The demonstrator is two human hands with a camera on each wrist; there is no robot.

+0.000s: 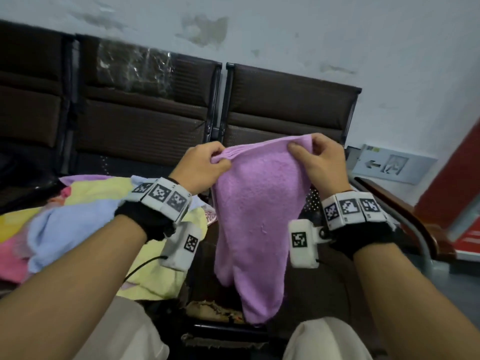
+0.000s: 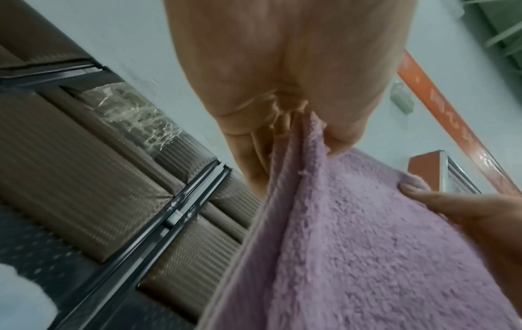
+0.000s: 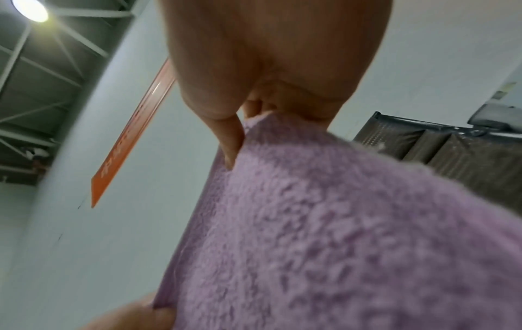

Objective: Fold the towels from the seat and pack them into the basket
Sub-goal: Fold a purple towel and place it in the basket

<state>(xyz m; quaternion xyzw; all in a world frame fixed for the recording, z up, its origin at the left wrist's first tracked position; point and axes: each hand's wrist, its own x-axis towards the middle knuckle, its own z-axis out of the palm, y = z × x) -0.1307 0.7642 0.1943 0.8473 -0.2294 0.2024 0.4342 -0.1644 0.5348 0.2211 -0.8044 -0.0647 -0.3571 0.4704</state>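
Both forearms reach out from the bottom of the head view, over the dark seats (image 1: pixel 285 110). Left of the purple towel (image 1: pixel 255 209), a pile of yellow, blue and pink towels (image 1: pixel 78 216) lies on a seat. That purple towel hangs doubled between the hands, above the seat in front. At its top left corner the left hand (image 1: pixel 200 167) pinches the edge; at its top right corner the right hand (image 1: pixel 322 162) pinches likewise, thumb in front.
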